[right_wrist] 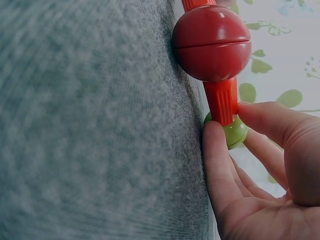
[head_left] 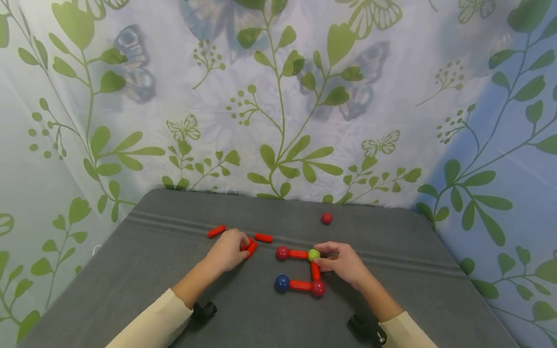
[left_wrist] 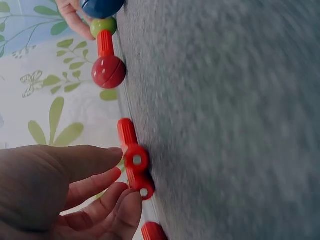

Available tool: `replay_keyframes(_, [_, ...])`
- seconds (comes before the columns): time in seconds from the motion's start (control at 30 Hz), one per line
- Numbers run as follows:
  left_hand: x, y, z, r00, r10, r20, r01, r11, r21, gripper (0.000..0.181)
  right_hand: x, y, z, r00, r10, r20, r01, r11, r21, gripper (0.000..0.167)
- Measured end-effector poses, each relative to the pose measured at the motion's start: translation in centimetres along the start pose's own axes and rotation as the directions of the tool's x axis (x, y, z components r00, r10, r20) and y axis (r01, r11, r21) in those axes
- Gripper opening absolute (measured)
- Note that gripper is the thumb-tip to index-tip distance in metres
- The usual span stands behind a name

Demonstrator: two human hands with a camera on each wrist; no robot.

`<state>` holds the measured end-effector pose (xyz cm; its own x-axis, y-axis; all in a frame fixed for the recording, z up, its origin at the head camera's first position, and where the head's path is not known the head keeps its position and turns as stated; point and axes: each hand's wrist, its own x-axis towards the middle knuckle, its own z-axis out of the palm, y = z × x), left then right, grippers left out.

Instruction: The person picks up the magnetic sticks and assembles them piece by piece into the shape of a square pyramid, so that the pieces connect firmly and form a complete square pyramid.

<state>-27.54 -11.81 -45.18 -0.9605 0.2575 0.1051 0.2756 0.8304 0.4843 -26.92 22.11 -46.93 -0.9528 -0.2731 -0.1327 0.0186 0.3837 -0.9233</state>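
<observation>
In the head view a joined shape of magnetic rods and balls lies on the grey table: a blue ball (head_left: 282, 283), a red corner ball (head_left: 318, 288), a green ball (head_left: 314, 255) and a red end ball (head_left: 282, 253), linked by red rods (head_left: 298, 254). My right hand (head_left: 344, 263) pinches the green ball where a red rod (right_wrist: 221, 100) meets it. At left, my left hand (head_left: 227, 251) holds two side-by-side red magnetic rods (left_wrist: 136, 159) between thumb and fingers. Their silver ends show in the left wrist view.
One loose red rod (head_left: 216, 231) lies beyond my left hand, and another red rod (head_left: 263, 238) lies to its right. A single red ball (head_left: 327, 218) sits near the back edge of the grey table (head_left: 243, 314). Behind hangs a leaf-and-butterfly patterned curtain (head_left: 243, 111).
</observation>
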Motion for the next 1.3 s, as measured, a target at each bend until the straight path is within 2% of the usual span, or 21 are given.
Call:
replay_keyframes(0.13, [0.7,0.5,0.6,1.0,-0.013,0.011,0.012,0.999,0.05,0.02,0.0,0.1,-0.1,1.0,0.005,-0.003,-0.005,1.0,0.004,0.042])
replay_keyframes(0.2, [1.0,0.8,0.8,0.999,-0.027,0.021,0.026,0.998,0.055,0.027,0.1,0.1,-0.1,1.0,0.001,0.0,-0.001,1.0,0.006,0.042])
replay_keyframes(0.27, [1.2,0.9,1.0,0.999,-0.034,0.021,0.033,0.998,0.048,0.025,0.1,0.2,-0.1,1.0,-0.004,0.002,0.004,1.0,0.009,0.042])
replay_keyframes(0.47, [1.7,0.5,1.1,0.999,-0.045,0.018,0.046,0.999,-0.019,0.009,0.2,0.3,-0.1,1.0,-0.013,0.005,0.013,1.0,0.011,0.042])
replay_keyframes(0.6, [1.9,0.2,1.1,0.998,-0.058,0.036,0.06,0.997,-0.043,0.011,0.2,0.4,-0.1,1.0,-0.017,0.011,0.017,1.0,0.014,0.042])
replay_keyframes(0.9, [1.5,0.3,0.8,0.994,-0.042,0.096,0.052,0.993,-0.102,0.016,0.1,0.4,-0.1,1.0,-0.016,0.006,0.016,1.0,0.014,0.043])
replay_keyframes(1.13, [1.2,-0.2,0.9,0.988,-0.039,0.149,0.074,0.968,-0.241,0.017,0.1,0.4,-0.1,1.0,-0.014,0.019,0.014,1.0,0.016,0.043])
replay_keyframes(1.3, [1.0,-0.5,1.0,0.983,-0.022,0.181,0.087,0.93,-0.357,0.018,0.2,0.3,-0.2,1.0,-0.011,0.016,0.01,1.0,0.017,0.043])
